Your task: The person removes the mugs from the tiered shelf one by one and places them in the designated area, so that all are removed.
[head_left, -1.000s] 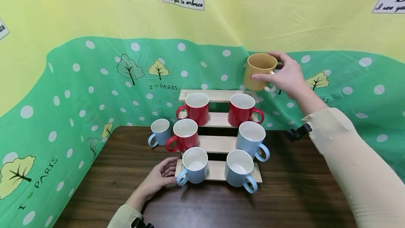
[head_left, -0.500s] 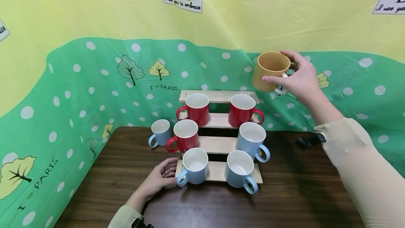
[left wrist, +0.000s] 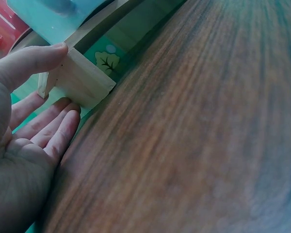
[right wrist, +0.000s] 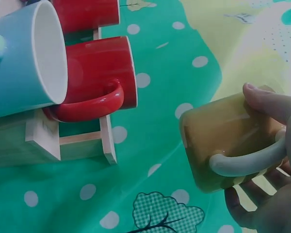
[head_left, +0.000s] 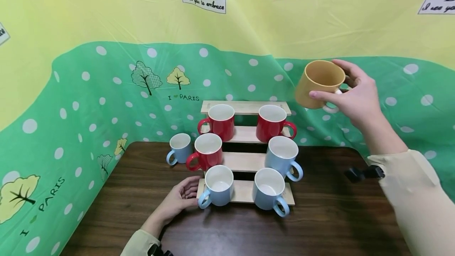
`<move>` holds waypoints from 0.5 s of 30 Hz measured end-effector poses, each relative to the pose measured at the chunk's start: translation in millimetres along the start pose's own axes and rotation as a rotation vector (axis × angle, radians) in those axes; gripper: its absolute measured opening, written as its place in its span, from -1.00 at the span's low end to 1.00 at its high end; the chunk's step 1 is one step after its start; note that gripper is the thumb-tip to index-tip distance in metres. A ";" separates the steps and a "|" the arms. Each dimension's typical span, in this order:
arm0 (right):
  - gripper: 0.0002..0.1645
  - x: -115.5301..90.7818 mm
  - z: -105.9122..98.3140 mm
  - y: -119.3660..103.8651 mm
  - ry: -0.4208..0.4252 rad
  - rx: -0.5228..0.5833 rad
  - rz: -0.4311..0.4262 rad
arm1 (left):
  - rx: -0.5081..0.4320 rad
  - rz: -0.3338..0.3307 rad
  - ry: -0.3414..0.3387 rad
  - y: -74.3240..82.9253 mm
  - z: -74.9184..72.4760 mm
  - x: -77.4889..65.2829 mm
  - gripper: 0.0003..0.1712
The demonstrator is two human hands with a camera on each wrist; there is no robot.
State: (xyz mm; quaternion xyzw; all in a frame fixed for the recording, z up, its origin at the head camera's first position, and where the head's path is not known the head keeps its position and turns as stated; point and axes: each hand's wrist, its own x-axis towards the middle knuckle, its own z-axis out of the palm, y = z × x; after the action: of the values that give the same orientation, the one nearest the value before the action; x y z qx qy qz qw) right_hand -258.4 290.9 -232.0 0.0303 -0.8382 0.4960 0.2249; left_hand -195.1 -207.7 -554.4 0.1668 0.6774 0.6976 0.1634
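Held up at the right in the head view, a mustard-yellow mug (head_left: 313,86) with a white handle tilts in my right hand (head_left: 359,94). My right thumb lies on its near side, the other fingers behind. In the right wrist view, the mug (right wrist: 228,141) is apart from the tiered wooden rack (right wrist: 43,136). My left hand (head_left: 177,196) grips the left end of the rack's lowest shelf (head_left: 243,191), thumb and fingers around the wooden end (left wrist: 82,80). Beside that thumb, a light blue mug (head_left: 219,187) stands on this shelf.
Another blue mug (head_left: 269,189) shares the lowest shelf. Above are a red mug (head_left: 209,154) and a blue mug (head_left: 282,155), then two red mugs (head_left: 223,125). A smaller blue mug (head_left: 180,149) stands left of the rack on the dark wooden table (head_left: 320,216). A patterned cloth (head_left: 106,102) hangs behind.
My right hand has moved right and slightly down with the yellow mug, away from above the rack's top shelf. The mug tilts more. My left hand and the rack have stayed put.
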 end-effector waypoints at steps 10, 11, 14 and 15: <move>0.11 -26.9 -7.5 5.4 0.048 -0.006 -0.058 | 0.006 -0.019 0.007 2.6 0.8 -1.2 -0.04; 0.11 -28.8 -8.2 6.4 0.051 -0.003 -0.059 | 0.006 -0.018 0.007 2.3 1.0 -1.3 -0.04; 0.08 -32.4 -10.2 9.5 0.066 -0.006 -0.064 | 0.009 -0.017 0.007 1.9 1.0 -0.8 -0.05; 0.08 -33.3 -10.9 10.9 0.071 -0.006 -0.062 | 0.008 -0.018 0.006 1.8 1.0 -0.5 -0.06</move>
State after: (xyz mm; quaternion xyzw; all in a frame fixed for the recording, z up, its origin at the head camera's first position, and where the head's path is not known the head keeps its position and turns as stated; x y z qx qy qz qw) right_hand -227.7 299.9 -250.0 0.0379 -0.8299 0.4870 0.2695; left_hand -194.2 -207.1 -552.6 0.1591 0.6822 0.6938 0.1669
